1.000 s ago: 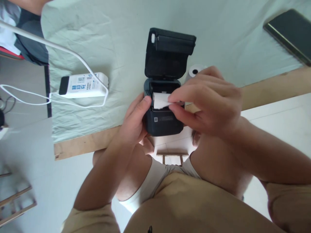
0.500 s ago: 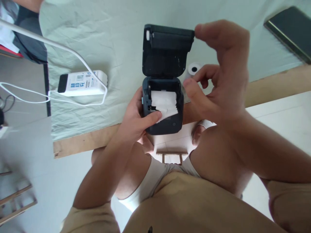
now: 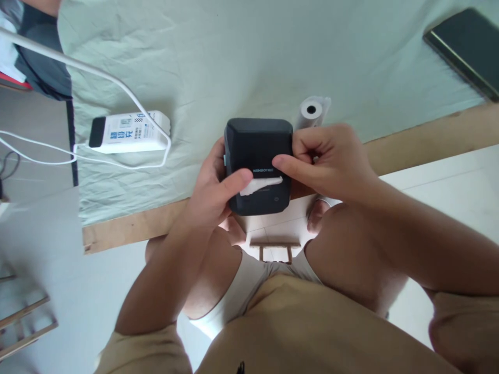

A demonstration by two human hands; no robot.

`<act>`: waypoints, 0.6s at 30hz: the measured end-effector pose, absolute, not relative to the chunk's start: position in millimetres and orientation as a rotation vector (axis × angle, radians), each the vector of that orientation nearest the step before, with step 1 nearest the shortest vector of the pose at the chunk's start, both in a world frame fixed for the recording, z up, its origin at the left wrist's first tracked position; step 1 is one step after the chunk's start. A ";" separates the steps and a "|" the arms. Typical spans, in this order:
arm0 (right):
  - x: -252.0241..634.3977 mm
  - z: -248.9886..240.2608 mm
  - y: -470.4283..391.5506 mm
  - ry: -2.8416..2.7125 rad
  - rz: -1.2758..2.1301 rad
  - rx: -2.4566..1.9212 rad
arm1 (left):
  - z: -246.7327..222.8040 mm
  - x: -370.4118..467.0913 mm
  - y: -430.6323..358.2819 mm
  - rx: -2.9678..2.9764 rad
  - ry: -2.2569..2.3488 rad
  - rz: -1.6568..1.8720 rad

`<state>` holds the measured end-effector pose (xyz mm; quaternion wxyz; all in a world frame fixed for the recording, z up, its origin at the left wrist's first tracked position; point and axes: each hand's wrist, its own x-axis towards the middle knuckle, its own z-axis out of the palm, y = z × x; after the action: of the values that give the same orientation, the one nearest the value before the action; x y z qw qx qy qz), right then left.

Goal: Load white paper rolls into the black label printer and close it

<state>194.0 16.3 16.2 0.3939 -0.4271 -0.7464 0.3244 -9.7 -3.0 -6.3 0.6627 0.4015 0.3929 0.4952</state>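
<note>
A small dark label printer (image 3: 257, 143) is held over the table's front edge, its lid down. White paper (image 3: 259, 185) sticks out through the slot across its top face. My left hand (image 3: 216, 189) grips the printer's left side, thumb lying on the paper's left end. On the other side my right hand (image 3: 331, 161) is closed against the printer's right edge, with its thumb on the lid and its fingers curled beside it. Just beyond that hand stands a white paper roll (image 3: 311, 111) in clear wrapping, partly hidden by the fingers.
A pale green cloth (image 3: 187, 62) covers the wooden-edged table (image 3: 132, 223). To the left lies a white power bank (image 3: 130, 132) with a white cable (image 3: 105, 77). A dark flat case (image 3: 468, 52) rests at the far right. Another person's clothing (image 3: 41, 52) shows at upper left.
The printer's lid, raised before, has come down over the compartment. My right hand has moved down and left from the lid's upper corner to the printer's right side.
</note>
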 end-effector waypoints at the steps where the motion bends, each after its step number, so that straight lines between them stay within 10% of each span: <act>1: 193.9 16.1 16.8 -1.892 0.860 -1.118 | -6.7 -9.5 -2.4 0.900 0.864 1.111; 18: 190.3 9.4 16.0 -1.963 0.751 -1.239 | -2.2 -3.6 -2.2 0.789 0.954 1.113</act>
<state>190.3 16.0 9.4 0.3437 -0.4771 -0.7554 0.2892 -3.6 -2.2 -2.2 0.6730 0.3506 0.4240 0.4943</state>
